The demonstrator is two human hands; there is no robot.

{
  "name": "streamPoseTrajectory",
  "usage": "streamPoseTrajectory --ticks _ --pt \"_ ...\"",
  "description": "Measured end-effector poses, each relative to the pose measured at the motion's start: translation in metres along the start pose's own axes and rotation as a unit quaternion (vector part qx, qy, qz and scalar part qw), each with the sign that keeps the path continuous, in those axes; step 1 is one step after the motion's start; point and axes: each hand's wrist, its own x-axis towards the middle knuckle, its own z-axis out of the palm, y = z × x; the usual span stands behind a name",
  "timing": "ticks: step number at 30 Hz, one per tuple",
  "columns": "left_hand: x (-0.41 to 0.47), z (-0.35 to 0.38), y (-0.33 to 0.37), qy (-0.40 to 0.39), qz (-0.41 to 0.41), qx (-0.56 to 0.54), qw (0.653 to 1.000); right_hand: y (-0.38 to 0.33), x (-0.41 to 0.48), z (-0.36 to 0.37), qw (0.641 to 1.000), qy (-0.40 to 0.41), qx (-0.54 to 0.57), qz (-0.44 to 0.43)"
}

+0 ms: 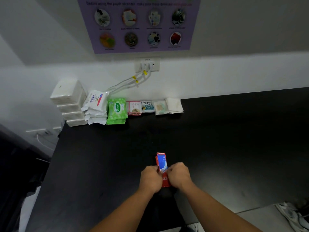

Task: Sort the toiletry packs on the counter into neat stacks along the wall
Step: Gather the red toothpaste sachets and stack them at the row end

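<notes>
Both hands, left hand [150, 179] and right hand [178, 175], are pinching a small bundle of red-and-blue sachets [161, 162] between them on the black counter [234, 139].

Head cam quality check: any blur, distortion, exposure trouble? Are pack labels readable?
Head view: wide-angle bend curves the counter edge; poster text is soft, mostly unreadable; Sanicare pack and Dove pack labels read fine; the black counter shows almost no detail; shoes at lower right are smeared; left hand and right hand gripping the red sachets are fairly sharp.
</notes>
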Motion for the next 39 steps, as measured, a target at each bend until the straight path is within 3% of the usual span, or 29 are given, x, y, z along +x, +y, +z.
streamPoseTrajectory --ticks 7,12,18,25,32,39 --pt "0.018 0.024 0.033 0.031 -0.007 0.045 0.998 0.006 0.025 -0.022 0.999 -0.010 0.029 0.019" --pt "0.026 0.039 0.054 0.074 -0.008 -0.001 0.997 0.006 0.047 -0.035 0.999 -0.027 0.022 -0.002" --pt "0.053 0.067 0.091 0.119 -0.007 -0.027 0.993 0.008 0.084 -0.072 0.999 0.008 -0.002 -0.035" --pt "0.111 0.115 0.161 0.144 -0.013 -0.125 0.982 0.021 0.150 -0.147 0.999 0.039 0.019 -0.025" --pt "0.182 0.138 0.200 0.195 0.025 -0.150 0.969 0.010 0.224 -0.187 0.996 0.028 0.050 -0.062" --pt "0.237 0.127 0.213 0.251 0.053 -0.067 0.964 -0.018 0.284 -0.191 0.993 0.035 0.051 -0.104"
